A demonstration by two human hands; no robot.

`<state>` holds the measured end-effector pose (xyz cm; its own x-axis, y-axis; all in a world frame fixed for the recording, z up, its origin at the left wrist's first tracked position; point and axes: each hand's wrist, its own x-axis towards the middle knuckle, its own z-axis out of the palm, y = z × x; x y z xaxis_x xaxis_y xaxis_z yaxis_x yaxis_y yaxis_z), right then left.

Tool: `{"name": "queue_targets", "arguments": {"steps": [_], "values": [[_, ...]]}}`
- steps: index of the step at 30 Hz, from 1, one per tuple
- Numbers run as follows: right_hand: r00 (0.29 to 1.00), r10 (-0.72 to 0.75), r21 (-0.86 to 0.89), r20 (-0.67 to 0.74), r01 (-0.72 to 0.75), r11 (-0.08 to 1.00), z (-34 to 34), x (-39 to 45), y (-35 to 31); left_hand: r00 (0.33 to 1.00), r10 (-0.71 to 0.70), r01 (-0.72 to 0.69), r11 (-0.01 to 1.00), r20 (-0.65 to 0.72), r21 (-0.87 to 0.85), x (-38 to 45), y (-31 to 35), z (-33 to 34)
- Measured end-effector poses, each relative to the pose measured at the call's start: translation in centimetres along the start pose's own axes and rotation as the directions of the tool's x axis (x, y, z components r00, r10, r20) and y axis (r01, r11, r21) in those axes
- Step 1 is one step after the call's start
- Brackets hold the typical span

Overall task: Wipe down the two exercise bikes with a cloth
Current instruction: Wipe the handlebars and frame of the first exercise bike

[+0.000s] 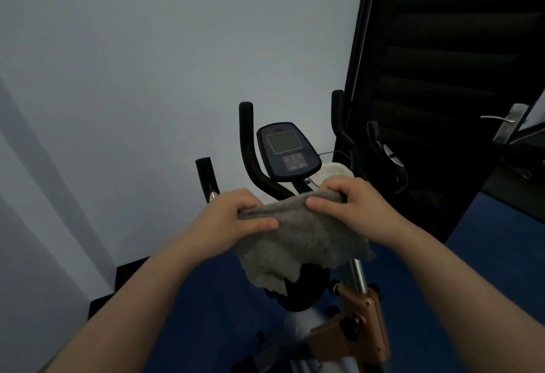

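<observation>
We count two hands, the left hand (pixel 236 213) and the right hand (pixel 351 201), and one cloth (pixel 303 243) between them. We see one bike (pixel 351 322) plainly, with one console (pixel 287 151) and four upright black grips: far left (pixel 206 175), left of the console (pixel 246 130), right of it (pixel 337 110), far right (pixel 373 133). We count one door handle (pixel 498 119) at right.

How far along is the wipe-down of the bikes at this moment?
Done: nothing shows as wiped; no marks tell either way. In hand: the left hand and right hand both grip the grey cloth by its top edge, held up in front of the bike's console, not touching it. Left: seemingly the console, handlebars and frame; no second bike clearly shows.
</observation>
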<state>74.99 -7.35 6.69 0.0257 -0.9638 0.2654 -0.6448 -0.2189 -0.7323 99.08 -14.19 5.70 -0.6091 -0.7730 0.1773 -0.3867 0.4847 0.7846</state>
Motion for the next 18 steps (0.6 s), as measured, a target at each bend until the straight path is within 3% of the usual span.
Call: {"name": "queue_targets", "arguments": {"steps": [6, 9, 11, 13, 15, 18], "values": [[0.955, 0.191, 0.165, -0.229, -0.155, 0.974, 1.7, 0.7, -0.8, 0.968, -0.116, 0.057, 0.966, -0.224, -0.253, 1.0, 1.9, 1.3], [0.934, 0.341, 0.501, -0.104, -0.247, 0.830, 2.6, 1.2, -2.1, 0.939, -0.034, -0.019, 0.988, -0.341, -0.152, 1.1, 3.1, 3.0], [0.916, 0.400, 0.629, 0.039, -0.334, 0.702, 2.8, 1.2, -2.6, 0.953, 0.081, -0.075, 0.997, -0.291, 0.029, 0.5, 3.2, 4.1], [0.923, 0.381, 0.642, 0.061, -0.329, 0.693, 3.1, 1.2, -2.3, 0.979, 0.138, -0.119, 0.985, -0.152, 0.127, -0.3, 2.9, 5.0], [0.939, 0.343, 0.622, 0.019, -0.279, 0.731, 3.3, 1.1, -1.7, 0.986, 0.135, -0.132, 0.991, -0.094, 0.034, -1.0, 2.4, 5.0], [0.947, 0.321, 0.654, 0.013, -0.251, 0.714, 2.8, 0.8, -1.1, 0.941, 0.140, -0.157, 0.987, -0.307, -0.032, -0.8, 1.7, 4.1]]}}
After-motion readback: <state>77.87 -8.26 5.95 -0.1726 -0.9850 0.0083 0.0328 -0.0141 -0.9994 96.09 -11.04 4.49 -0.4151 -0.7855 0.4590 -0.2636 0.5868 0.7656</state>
